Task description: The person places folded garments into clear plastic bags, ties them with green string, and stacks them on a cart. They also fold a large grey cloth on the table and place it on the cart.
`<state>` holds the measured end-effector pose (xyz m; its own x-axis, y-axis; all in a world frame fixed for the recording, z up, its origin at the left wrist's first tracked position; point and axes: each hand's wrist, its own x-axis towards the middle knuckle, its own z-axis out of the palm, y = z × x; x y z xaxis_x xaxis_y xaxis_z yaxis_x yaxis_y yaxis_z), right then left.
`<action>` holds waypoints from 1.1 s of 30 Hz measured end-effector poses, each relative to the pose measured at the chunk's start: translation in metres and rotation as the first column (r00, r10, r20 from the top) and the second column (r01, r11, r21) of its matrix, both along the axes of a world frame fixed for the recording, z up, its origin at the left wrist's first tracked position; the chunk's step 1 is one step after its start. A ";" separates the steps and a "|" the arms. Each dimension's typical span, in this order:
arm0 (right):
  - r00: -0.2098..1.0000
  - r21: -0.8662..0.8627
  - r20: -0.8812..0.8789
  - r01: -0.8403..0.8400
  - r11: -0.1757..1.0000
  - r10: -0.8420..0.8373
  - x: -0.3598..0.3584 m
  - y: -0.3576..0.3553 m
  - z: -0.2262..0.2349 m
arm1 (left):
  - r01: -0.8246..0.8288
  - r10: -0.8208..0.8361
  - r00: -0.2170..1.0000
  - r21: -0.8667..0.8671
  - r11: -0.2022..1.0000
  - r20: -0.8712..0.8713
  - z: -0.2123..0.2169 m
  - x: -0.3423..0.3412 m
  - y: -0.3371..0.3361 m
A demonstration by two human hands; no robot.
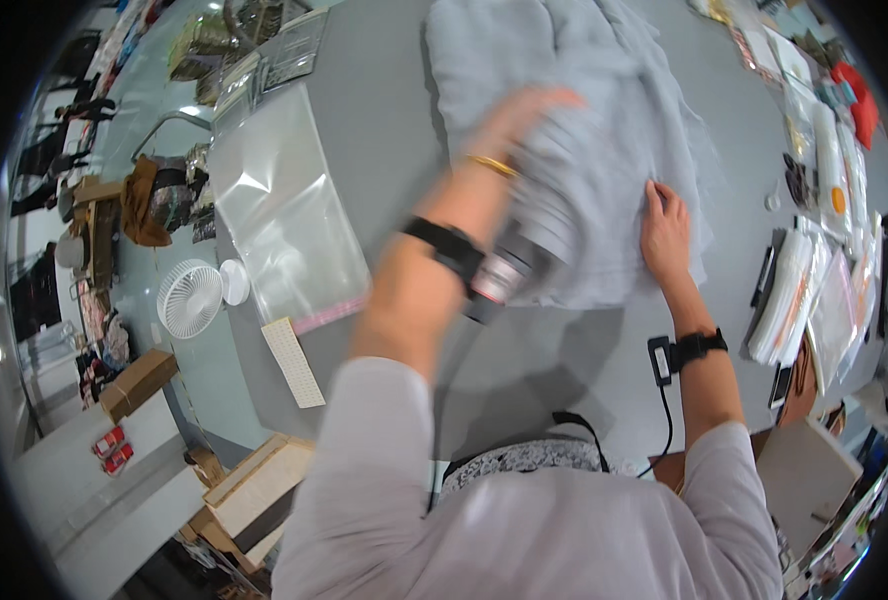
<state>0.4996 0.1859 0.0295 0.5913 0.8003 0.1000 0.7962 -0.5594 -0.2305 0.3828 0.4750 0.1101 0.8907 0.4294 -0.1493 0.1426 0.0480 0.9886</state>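
Observation:
A soft, light grey garment [604, 140] lies spread on the grey table in front of me, its far end running out of the top of the picture. My left hand [529, 115] is over its upper middle, the fingers reaching rightward and smeared by motion, so their grip cannot be told. A gold bracelet and a black strap circle that arm. Beside the strap, a small cylindrical device [502, 275] is at the garment's near edge. My right hand [667, 230] rests at the lower right side of the garment, fingers slightly apart and pointing away from me.
Clear plastic bags [284, 200] lie in a stack to the left, near a white dotted strip [294, 362] and a small white fan [192, 298]. Packaged white bundles [786, 290], a pen [763, 277] and a phone [781, 386] line the right side.

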 end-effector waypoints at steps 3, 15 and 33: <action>1.000 0.032 -0.023 0.020 0.999 -0.019 -0.016 0.000 0.003 | 0.103 -0.098 0.982 -0.021 0.995 0.163 0.075 -0.117 0.130; 0.987 0.108 -0.125 0.111 0.988 -0.097 -0.098 0.016 0.010 | 0.195 0.760 0.595 0.964 0.181 -0.263 -0.046 -0.394 0.130; 0.787 0.040 -0.547 0.364 0.930 -0.285 -0.072 0.006 0.060 | 0.245 -0.043 0.838 0.306 0.920 -0.544 -0.036 0.056 -0.146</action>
